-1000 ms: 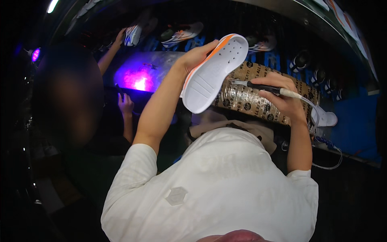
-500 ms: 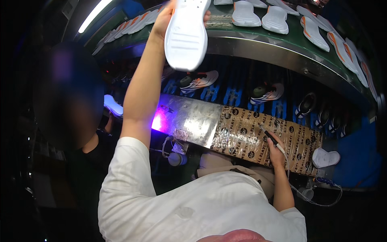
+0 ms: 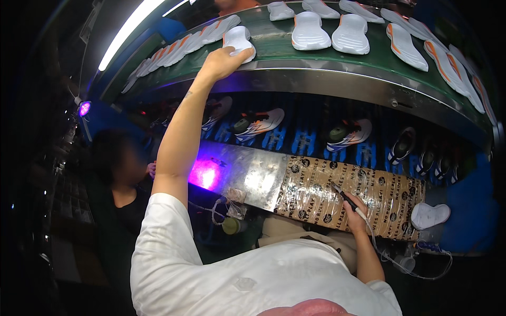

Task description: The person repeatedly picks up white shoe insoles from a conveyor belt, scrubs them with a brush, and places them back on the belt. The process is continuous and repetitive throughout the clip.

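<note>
Co-worker (image 3: 118, 179) at 9 o'clock; left hand (image 3: 224, 63) at 11 o'clock, fingers closed on white sole (image 3: 240, 42) on green conveyor belt (image 3: 327, 58); right hand (image 3: 356, 213) at 4 o'clock grips black pen-like tool (image 3: 345, 199) over taped worktop (image 3: 337, 195).

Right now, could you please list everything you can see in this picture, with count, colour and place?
shoe soles: about a dozen or more, white with orange, on the upper belt
upper belt: one, green, metal edge, top
shoes: several, white and dark, on blue holders under the belt
work surface: one, bare metal, middle
patterned sheet: one, brown, on the surface's right part
loose sole: one, white, right end
purple lamp: one, left
ceiling light: one, white, upper left
co-worker: one, dark top, left
left hand: on a white sole at the belt edge
right hand: holds a dark corded tool
</note>
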`<state>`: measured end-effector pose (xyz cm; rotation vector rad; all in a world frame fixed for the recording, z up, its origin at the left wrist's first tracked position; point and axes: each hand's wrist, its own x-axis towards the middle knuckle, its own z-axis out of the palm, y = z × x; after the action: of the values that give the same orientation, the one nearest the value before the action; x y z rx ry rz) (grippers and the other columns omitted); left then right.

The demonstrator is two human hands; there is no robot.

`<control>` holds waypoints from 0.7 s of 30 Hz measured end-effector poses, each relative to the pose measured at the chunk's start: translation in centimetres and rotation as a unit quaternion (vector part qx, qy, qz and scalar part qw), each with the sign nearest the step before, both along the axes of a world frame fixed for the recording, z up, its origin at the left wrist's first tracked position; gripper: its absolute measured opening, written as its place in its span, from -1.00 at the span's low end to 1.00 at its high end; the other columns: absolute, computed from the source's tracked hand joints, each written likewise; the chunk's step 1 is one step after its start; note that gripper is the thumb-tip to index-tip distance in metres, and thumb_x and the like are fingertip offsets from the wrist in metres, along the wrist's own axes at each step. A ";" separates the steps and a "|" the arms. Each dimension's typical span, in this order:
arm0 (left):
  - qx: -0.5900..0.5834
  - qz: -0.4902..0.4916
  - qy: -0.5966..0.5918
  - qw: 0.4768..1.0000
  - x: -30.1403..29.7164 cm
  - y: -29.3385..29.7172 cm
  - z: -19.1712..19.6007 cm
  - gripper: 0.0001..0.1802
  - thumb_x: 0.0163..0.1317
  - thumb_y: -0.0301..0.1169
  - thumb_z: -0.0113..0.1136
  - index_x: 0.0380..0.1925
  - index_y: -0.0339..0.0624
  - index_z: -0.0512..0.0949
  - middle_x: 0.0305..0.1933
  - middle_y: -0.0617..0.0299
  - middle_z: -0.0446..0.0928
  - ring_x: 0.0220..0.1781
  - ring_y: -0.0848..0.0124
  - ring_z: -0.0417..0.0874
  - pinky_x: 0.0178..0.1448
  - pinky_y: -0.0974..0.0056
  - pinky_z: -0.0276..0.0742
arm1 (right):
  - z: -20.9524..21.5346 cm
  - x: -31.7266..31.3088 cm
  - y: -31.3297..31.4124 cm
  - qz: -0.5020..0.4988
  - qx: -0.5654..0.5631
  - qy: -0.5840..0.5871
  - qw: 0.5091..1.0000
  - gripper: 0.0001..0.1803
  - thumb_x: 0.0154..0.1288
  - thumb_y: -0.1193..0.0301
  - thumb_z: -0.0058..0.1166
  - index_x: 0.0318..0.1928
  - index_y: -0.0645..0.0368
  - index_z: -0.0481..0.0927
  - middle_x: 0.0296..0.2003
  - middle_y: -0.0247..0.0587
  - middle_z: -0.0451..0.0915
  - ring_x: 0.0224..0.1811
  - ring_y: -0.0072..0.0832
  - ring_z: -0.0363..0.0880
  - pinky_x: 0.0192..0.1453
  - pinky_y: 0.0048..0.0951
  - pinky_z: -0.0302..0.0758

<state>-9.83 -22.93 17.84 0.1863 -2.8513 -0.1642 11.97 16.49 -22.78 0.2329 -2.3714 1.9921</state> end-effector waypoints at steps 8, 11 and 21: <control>0.097 -0.139 0.088 0.982 -5.4 -5.4 -1.3 -0.10 0.44 0.35 -0.12 0.31 -0.29 0.54 0.23 -0.28 0.60 0.32 -0.03 0.61 0.47 0.11 0.37 | 1.1 0.0 0.1 0.023 0.004 -0.024 0.999 -0.67 0.37 0.50 0.21 0.11 0.34 0.67 -0.28 -0.15 0.64 -0.27 -0.39 0.59 -0.13 -0.35 0.51; 0.317 -0.111 0.107 0.936 -9.6 -10.2 -1.3 -0.11 0.47 0.35 -0.15 0.32 -0.25 0.54 0.25 -0.29 0.59 0.36 0.03 0.59 0.46 0.11 0.38 | 0.8 -0.1 0.2 0.027 0.003 -0.010 1.000 -0.66 0.36 0.51 0.21 0.11 0.34 0.67 -0.29 -0.14 0.63 -0.29 -0.38 0.57 -0.15 -0.35 0.49; -0.330 0.041 -0.016 0.943 -15.3 -20.4 -1.0 -0.62 0.33 -0.37 0.10 0.13 -0.14 0.62 0.17 -0.15 0.61 0.24 -0.07 0.64 0.27 -0.09 0.56 | 1.0 -0.2 0.0 0.016 0.018 0.056 0.998 -0.68 0.23 0.56 0.25 0.02 0.29 0.72 -0.33 -0.07 0.62 -0.31 -0.24 0.59 -0.14 -0.32 0.52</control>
<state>-25.09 -43.33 16.85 0.1622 -2.7412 0.8062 11.79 16.50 -21.75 0.3742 -2.3501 1.8972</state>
